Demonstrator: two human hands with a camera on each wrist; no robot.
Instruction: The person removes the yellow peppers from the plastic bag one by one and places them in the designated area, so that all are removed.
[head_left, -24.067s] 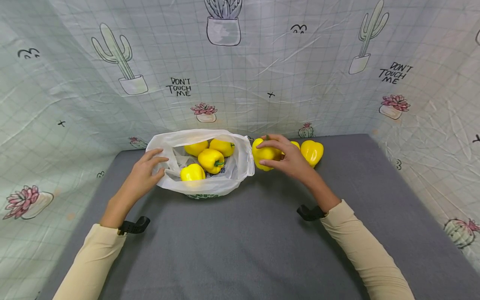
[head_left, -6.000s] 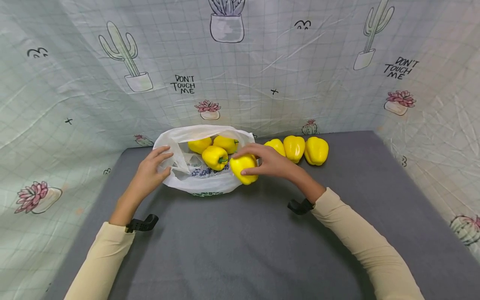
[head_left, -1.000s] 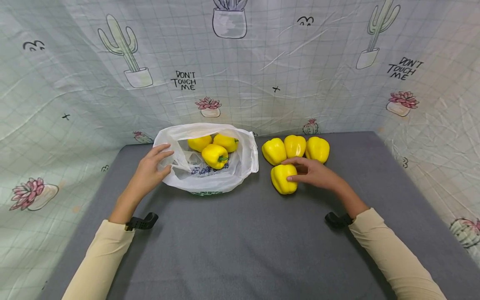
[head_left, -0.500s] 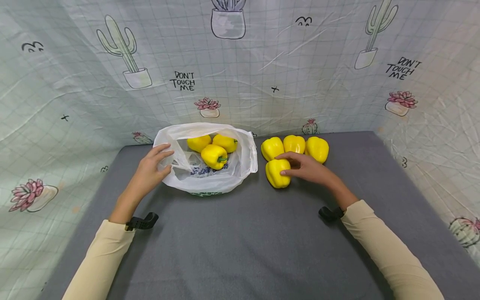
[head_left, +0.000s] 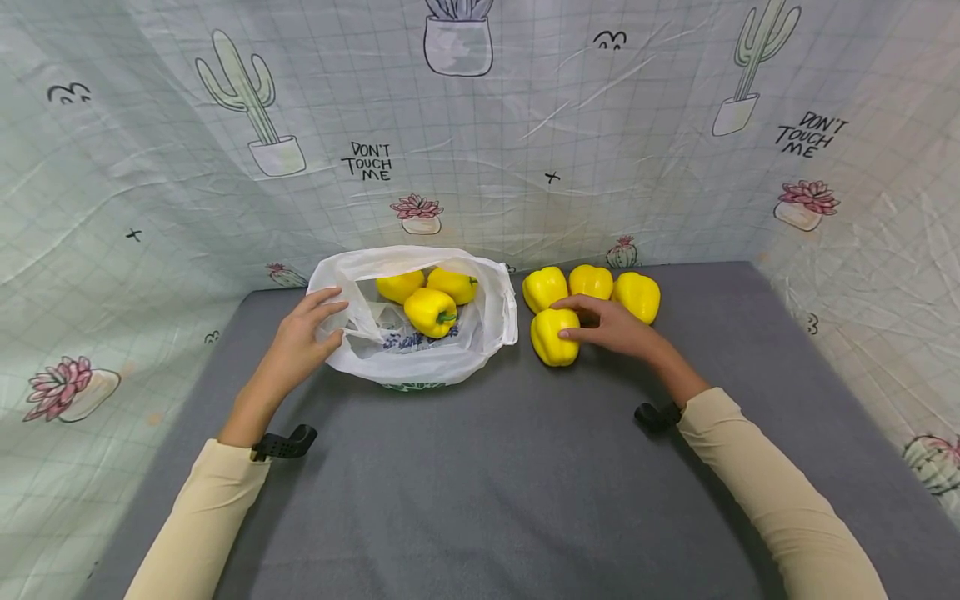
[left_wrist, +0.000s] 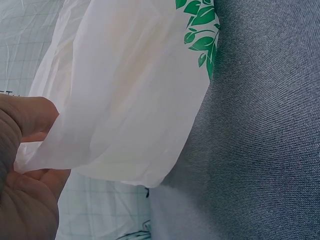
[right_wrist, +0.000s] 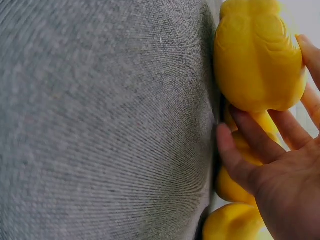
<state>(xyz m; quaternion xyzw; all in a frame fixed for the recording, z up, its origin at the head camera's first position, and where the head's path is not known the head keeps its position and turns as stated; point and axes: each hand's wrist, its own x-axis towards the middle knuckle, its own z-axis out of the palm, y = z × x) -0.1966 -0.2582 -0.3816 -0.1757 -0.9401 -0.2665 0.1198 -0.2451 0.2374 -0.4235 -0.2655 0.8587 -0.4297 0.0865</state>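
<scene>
Hands are both engaged: the plastic bag's rim (head_left: 341, 279) is pinched by the left hand (head_left: 300, 346), a yellow bell pepper (head_left: 553, 337) is lightly touched by the relaxed right hand (head_left: 615, 327).

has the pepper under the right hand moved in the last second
Yes. The front yellow pepper has slid away from the person and slightly left, closing on the row of three peppers, right hand on it.
</scene>
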